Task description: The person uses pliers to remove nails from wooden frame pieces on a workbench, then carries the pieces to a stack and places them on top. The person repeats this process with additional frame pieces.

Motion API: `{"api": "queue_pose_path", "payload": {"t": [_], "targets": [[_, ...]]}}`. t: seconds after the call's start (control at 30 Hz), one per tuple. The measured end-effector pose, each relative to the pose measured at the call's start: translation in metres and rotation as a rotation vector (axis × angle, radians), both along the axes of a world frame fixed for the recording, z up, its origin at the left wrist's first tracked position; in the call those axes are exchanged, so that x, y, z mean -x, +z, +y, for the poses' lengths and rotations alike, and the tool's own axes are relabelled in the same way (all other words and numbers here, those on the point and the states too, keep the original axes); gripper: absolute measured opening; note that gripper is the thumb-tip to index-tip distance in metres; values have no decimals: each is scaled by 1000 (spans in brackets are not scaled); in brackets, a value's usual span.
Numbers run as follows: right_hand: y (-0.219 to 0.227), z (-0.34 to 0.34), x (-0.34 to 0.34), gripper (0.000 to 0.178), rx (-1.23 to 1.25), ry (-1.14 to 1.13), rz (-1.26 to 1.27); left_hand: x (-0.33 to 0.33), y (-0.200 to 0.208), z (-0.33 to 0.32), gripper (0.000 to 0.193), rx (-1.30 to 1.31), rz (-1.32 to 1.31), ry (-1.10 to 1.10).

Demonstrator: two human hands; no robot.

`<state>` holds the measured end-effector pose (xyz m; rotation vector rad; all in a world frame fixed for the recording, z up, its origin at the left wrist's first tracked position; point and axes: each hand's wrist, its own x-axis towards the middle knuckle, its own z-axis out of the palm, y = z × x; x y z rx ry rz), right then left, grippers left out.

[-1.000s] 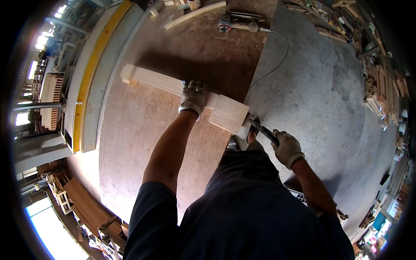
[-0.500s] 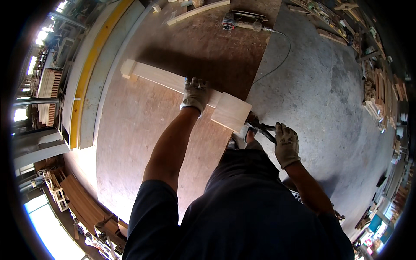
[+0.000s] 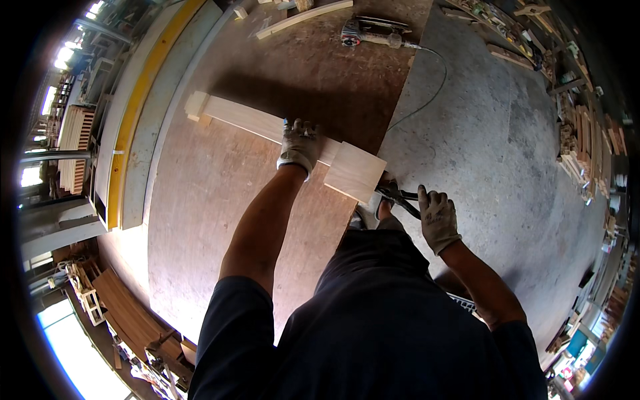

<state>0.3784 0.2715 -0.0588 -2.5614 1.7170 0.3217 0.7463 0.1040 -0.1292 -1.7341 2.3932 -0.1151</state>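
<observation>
Slats (image 3: 77, 147) of pale wood stand stacked beyond the bench's left edge, with a beam (image 3: 137, 123) bearing a yellow stripe between them and your bench (image 3: 220, 200). Close to that left edge, a small block (image 3: 195, 105) sits at the end of your long pale board (image 3: 243, 120), which slants across the bench toward the right edge. Your gloved left hand (image 3: 299, 148) covers its middle, fingers close together over its far side; you cannot tell whether it grips or only presses. Farther up lies a curved strip (image 3: 305, 20). At the board's right end, a square panel (image 3: 355, 172) juts slightly past the bench's right edge. Near the far part of that edge rests a power tool (image 3: 373, 39). Just off the panel, a dark two-handled tool (image 3: 402, 195) has its head partly hidden; your gloved right hand (image 3: 439, 219) holds its handle ends. A thin hose (image 3: 445, 70) loops out past the right edge, and wood pieces (image 3: 581, 143) lie heaped well apart, farther right.
</observation>
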Motion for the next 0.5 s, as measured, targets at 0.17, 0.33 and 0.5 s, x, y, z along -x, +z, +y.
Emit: {"api": "queue_pose_path", "payload": {"t": [0.17, 0.33, 0.5], "targets": [[26, -3, -3, 42, -305, -101, -236, -9, -22, 0, 36, 98, 8, -36], [77, -52, -18, 35, -729, -258, -275, -7, -19, -3, 35, 89, 65, -19], [105, -77, -30, 36, -795, -177, -108, -4, -5, 0, 35, 20, 33, 9]]}}
